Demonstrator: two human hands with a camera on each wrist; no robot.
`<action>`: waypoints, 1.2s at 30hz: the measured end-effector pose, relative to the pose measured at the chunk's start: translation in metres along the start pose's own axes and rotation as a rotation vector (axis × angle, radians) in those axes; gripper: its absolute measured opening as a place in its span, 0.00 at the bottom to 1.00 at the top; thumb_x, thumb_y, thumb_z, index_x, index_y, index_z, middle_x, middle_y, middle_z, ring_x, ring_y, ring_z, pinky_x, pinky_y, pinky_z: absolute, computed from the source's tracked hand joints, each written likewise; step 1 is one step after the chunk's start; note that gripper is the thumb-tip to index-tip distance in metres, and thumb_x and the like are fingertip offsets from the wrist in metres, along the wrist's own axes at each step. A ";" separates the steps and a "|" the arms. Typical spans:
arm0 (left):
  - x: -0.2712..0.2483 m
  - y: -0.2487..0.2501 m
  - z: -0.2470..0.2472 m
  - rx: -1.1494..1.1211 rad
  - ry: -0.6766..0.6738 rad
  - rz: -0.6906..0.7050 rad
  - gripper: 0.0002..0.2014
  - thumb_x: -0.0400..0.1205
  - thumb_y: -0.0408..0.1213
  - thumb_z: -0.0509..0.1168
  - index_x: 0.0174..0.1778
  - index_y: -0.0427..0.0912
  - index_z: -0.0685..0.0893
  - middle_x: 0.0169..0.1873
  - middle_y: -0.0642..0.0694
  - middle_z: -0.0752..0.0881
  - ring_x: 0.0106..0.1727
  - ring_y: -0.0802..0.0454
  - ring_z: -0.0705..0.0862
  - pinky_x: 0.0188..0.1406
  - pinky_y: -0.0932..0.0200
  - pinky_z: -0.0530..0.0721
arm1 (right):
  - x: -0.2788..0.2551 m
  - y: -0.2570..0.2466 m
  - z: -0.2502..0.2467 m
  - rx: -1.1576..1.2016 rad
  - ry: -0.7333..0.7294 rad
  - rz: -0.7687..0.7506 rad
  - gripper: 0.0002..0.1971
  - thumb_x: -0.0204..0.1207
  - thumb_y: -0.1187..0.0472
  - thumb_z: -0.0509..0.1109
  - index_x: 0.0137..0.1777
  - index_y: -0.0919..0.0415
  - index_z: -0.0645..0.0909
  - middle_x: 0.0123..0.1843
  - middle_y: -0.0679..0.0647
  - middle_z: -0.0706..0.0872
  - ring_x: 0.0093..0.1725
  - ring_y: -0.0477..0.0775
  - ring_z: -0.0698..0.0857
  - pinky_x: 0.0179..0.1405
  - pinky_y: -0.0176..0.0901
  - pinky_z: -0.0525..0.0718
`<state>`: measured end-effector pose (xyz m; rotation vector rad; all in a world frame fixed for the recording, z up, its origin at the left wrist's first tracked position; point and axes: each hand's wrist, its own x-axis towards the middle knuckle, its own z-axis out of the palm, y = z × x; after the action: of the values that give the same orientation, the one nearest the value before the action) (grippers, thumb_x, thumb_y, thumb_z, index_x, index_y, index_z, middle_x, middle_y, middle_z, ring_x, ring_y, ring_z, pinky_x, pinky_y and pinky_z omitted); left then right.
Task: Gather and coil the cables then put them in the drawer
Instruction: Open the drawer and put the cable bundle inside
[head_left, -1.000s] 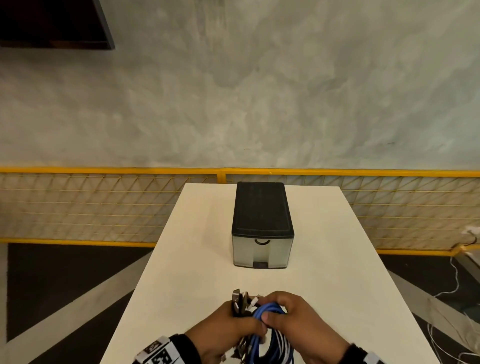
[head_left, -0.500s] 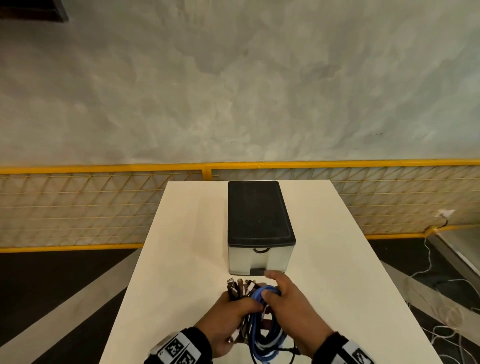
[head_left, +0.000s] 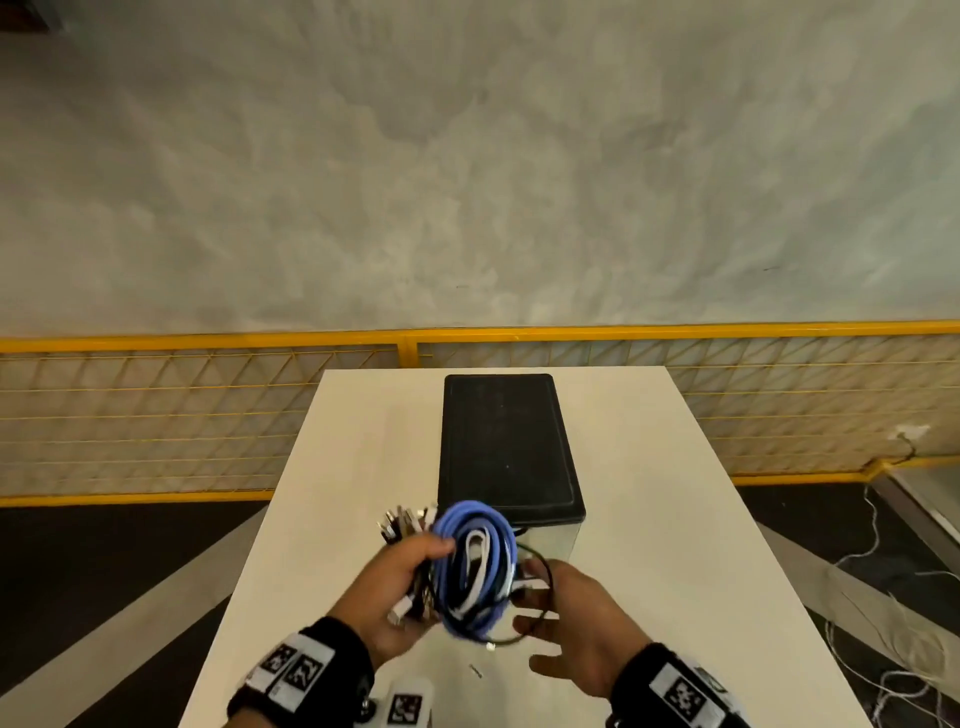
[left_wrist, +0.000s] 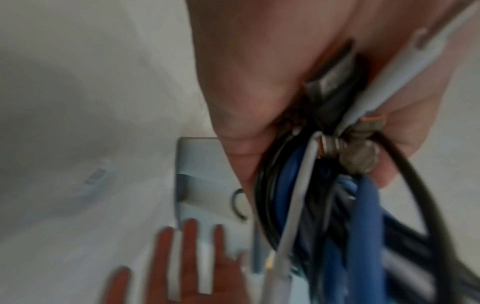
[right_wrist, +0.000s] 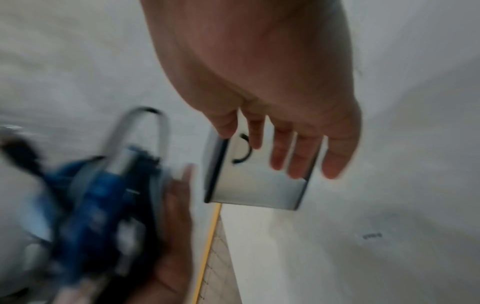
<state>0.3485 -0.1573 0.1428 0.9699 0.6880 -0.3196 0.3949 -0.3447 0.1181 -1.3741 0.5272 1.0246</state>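
My left hand grips a coiled bundle of blue, black and white cables, lifted above the white table; several plugs stick out at its top left. The same bundle fills the left wrist view, and it shows blurred in the right wrist view. My right hand is off the bundle, fingers spread and straight, just right of it. A black-topped drawer box stands behind; its pale front with a curved handle shows past my right fingers, drawer closed.
A yellow mesh railing runs behind the table's far edge, with a grey wall above. Loose white cords lie on the floor at the right. A small scrap lies on the table near my wrists.
My left hand lifted the cable bundle up and forward toward the box. My right hand let go of the bundle and spread open beside it.
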 end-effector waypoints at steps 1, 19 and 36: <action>0.004 0.011 0.005 -0.045 0.006 0.030 0.09 0.79 0.33 0.65 0.49 0.37 0.89 0.38 0.39 0.93 0.33 0.45 0.91 0.27 0.59 0.87 | 0.005 -0.001 0.001 0.015 0.010 0.003 0.17 0.75 0.44 0.66 0.54 0.53 0.87 0.47 0.54 0.83 0.47 0.57 0.82 0.48 0.51 0.75; 0.059 0.025 0.037 -0.084 0.089 0.000 0.10 0.78 0.32 0.68 0.55 0.36 0.86 0.52 0.36 0.89 0.49 0.41 0.88 0.51 0.44 0.87 | 0.048 -0.006 0.043 0.643 0.047 -0.034 0.10 0.78 0.57 0.67 0.58 0.55 0.82 0.57 0.55 0.83 0.50 0.52 0.82 0.46 0.48 0.75; 0.058 0.028 0.038 -0.121 0.043 -0.009 0.03 0.78 0.29 0.68 0.46 0.34 0.83 0.31 0.38 0.91 0.41 0.40 0.89 0.48 0.41 0.88 | -0.005 0.081 0.000 0.322 0.039 -0.035 0.12 0.70 0.68 0.75 0.50 0.76 0.86 0.34 0.68 0.87 0.35 0.65 0.85 0.39 0.49 0.79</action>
<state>0.4216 -0.1712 0.1365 0.8610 0.7432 -0.2630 0.3248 -0.3553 0.0784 -1.1151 0.6638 0.8438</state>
